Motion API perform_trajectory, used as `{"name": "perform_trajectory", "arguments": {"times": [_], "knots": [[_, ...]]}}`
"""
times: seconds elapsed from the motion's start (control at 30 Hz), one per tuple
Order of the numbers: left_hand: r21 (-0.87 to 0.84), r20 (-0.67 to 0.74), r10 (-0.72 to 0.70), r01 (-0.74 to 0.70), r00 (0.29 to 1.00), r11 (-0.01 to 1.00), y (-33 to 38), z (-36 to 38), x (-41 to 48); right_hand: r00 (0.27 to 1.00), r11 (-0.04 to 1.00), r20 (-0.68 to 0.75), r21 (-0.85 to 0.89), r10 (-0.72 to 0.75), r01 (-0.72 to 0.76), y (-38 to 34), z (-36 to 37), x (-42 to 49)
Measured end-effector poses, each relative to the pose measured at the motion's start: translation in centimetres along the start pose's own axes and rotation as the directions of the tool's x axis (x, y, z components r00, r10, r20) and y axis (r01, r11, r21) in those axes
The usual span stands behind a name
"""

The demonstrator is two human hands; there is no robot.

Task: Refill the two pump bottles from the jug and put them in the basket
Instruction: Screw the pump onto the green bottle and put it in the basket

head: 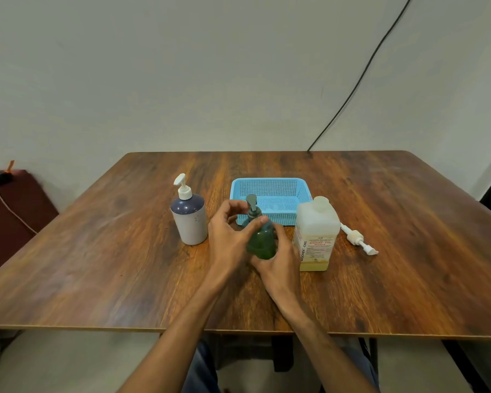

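Green pump bottle [262,241] stood upright on worktop [408,251], just before basket [270,185]; body gripped by right hand [278,255], pump collar pinched by left hand [231,236]. Vertical axis, likely unscrewing.

"BIOCHEK CHG" on jug [318,236] label

A black cable [360,80] is running down the pale wall [182,66] to the far edge of the wooden tabletop [97,265], and a dark red cushion [9,211] is sitting low at the left
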State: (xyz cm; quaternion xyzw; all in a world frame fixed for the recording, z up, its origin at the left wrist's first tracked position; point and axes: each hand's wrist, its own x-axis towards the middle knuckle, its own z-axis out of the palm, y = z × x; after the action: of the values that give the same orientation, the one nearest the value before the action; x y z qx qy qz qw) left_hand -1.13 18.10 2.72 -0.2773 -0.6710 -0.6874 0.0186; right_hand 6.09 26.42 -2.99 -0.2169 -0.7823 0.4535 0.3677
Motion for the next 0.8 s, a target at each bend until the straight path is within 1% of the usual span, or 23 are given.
{"name": "perform_trajectory", "arguments": {"times": [0.03,0.1,0.17,0.2,0.23,0.27,0.37,0.43,0.47,0.53,0.57,0.63,0.67,0.73,0.8], "knots": [[0.013,0.004,0.003,-0.003,1.000,1.000,0.0,0.1,0.1,1.000,1.000,0.003,0.006,-0.003,0.003,0.0,0.0,0.0],[0.021,0.100,0.024,-0.026,0.995,0.999,-0.3,-0.2,0.3,1.000,1.000,-0.001,0.024,-0.001,0.002,0.0,-0.1,0.0],[-0.033,0.219,0.009,-0.002,0.976,0.999,-0.3,-0.5,0.1,1.000,1.000,0.004,0.030,0.004,-0.004,0.0,-0.2,0.0],[-0.071,0.247,-0.001,0.019,0.969,0.997,-0.3,-0.5,-0.1,1.000,1.000,0.006,0.026,-0.001,0.001,-0.1,-0.3,0.0],[-0.097,0.240,-0.005,0.029,0.971,0.995,-0.1,-0.3,-0.4,1.000,1.000,0.005,0.020,-0.009,0.009,-0.1,-0.2,0.0],[-0.100,0.200,-0.016,0.037,0.980,0.994,-0.1,0.0,-0.6,1.000,1.000,0.000,0.014,-0.016,0.016,-0.1,-0.3,0.0],[-0.062,0.017,-0.032,0.033,0.999,0.998,-0.4,1.0,-0.9,1.000,1.000,-0.008,-0.009,-0.011,0.011,-0.4,-0.4,-0.1],[-0.054,-0.052,-0.031,0.029,0.998,0.998,-0.5,1.3,-0.8,1.000,1.000,0.000,-0.013,0.004,-0.004,-0.6,-0.5,-0.1],[-0.038,-0.044,-0.018,0.016,0.999,0.999,-0.5,1.2,-0.7,1.000,1.000,0.002,-0.014,0.011,-0.011,-0.5,-0.5,-0.1],[-0.013,0.035,0.005,-0.004,0.999,1.000,-0.6,1.0,-0.6,1.000,1.000,0.006,-0.012,0.015,-0.015,-0.5,-0.5,0.0],[-0.032,0.091,0.007,-0.005,0.996,0.999,-0.7,0.7,-0.6,1.000,1.000,0.006,-0.011,0.015,-0.015,-0.4,-0.5,0.0],[-0.122,0.185,-0.024,0.047,0.982,0.991,-0.9,0.3,-0.7,1.000,1.000,0.000,-0.011,0.011,-0.011,-0.4,-0.4,0.0],[-0.148,0.199,-0.037,0.068,0.979,0.987,-1.0,0.4,-0.9,1.000,1.000,-0.007,-0.017,0.007,-0.007,-0.3,-0.4,0.0],[-0.123,0.143,-0.056,0.074,0.988,0.990,-0.7,0.8,-1.1,1.000,1.000,-0.013,-0.029,0.001,-0.001,-0.4,-0.3,0.0],[-0.073,0.023,-0.044,0.045,0.999,0.996,-0.3,1.3,-1.1,1.000,0.999,-0.009,-0.031,0.007,-0.007,-0.5,-0.2,0.0]]}}
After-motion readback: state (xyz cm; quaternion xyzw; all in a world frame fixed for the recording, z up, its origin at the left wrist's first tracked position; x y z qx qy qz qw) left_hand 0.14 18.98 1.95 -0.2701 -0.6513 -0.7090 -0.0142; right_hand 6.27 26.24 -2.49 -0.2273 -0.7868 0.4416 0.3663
